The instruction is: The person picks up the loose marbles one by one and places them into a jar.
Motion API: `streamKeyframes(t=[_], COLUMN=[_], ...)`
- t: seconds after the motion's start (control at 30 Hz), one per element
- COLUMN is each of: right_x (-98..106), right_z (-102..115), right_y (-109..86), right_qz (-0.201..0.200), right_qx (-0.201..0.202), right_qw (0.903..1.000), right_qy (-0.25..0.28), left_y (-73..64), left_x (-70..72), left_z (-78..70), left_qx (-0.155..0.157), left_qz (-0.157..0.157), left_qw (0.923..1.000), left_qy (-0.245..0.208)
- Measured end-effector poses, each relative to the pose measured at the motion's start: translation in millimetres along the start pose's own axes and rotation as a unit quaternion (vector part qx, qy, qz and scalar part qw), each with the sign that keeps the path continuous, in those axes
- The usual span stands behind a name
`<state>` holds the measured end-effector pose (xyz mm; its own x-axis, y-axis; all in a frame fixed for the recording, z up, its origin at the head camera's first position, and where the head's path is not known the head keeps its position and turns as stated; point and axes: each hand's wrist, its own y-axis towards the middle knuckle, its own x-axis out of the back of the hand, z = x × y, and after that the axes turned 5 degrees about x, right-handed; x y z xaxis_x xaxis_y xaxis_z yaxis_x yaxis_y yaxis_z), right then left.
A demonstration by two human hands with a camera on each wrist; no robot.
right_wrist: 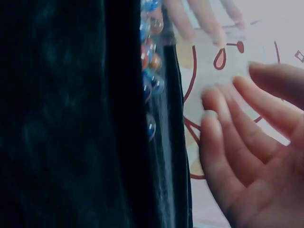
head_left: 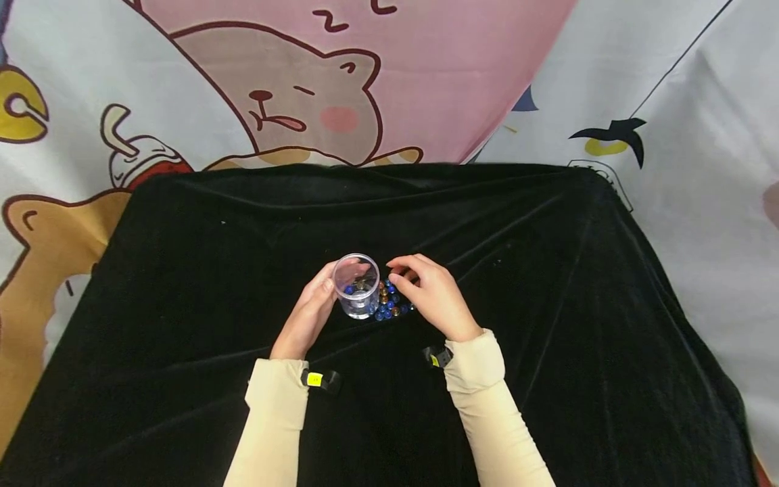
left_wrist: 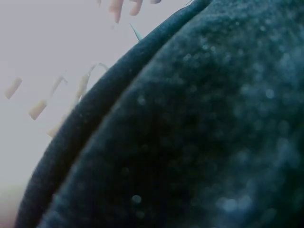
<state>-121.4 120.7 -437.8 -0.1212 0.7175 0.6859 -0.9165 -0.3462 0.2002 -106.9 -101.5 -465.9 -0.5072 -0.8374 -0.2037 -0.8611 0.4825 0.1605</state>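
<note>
My left hand (head_left: 313, 304) grips a clear plastic cup (head_left: 360, 310) from its left side, fingers around the far wall and thumb on the near one. A few marbles, at least one of them blue, show through the cup. Right beside it, a small heap of blue and amber glass marbles (head_left: 389, 311) lies on the black cloth. My right hand (head_left: 433, 292) hovers over the heap's right side with its fingers loosely bent. In the right wrist view, thumb and fingertips (right_wrist: 211, 124) come close together, and nothing shows between them. Marbles (right_wrist: 151, 78) appear there too.
Black velvety cloth (head_left: 182, 297) covers the table and has soft folds. Behind it hangs a cartoon-printed backdrop (head_left: 462, 74). The left wrist view is mostly blurred dark cloth (left_wrist: 190, 142). Each wrist wears a small black camera (head_left: 322, 381).
</note>
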Motion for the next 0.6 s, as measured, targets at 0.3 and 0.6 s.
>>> streamKeyframes(t=[0.3,0.6], right_x=[-3.4,-7.3], right_z=[-5.5,-8.5], right_y=[0.0,-0.1], right_qz=[0.067,0.091], right_qx=[-0.020,-0.013], right_qw=[0.9968,0.9938], right_qy=[-0.038,-0.062], left_y=[0.5,2.0], left_x=[0.8,1.0], left_z=[2.8,7.6], left_qx=[-0.010,-0.015], left_qz=[-0.003,-0.013], left_qw=[0.9999,0.9998], left_qy=[-0.006,-0.003])
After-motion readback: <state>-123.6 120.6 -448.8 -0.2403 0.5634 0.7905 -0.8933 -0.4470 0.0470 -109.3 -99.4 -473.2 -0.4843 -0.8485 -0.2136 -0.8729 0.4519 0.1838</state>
